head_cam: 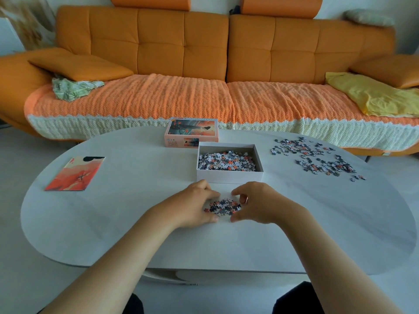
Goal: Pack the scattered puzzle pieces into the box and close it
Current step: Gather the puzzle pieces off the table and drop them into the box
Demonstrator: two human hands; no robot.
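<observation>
Cupping a small heap of puzzle pieces [223, 206] from both sides, the left hand [199, 203] lies with its fingers fairly straight against the heap's left edge. The right hand [256, 202] bends its fingers and thumb round the right edge; whether it actually pinches any pieces I cannot tell. The two hands sit close together with the heap between them, which looks like gathering loose pieces into one scoopable lot, just in front of the box [229, 175] so the lift is short. The white box stands open on the bench [113, 223], roughly half filled with mixed pieces [226, 161]. Its printed lid [192, 130] lies just behind it, out of the way until closing. A larger scatter of pieces [315, 158] waits well off to the right, so packing seems partway done; a picture sheet [76, 173] lies far left
</observation>
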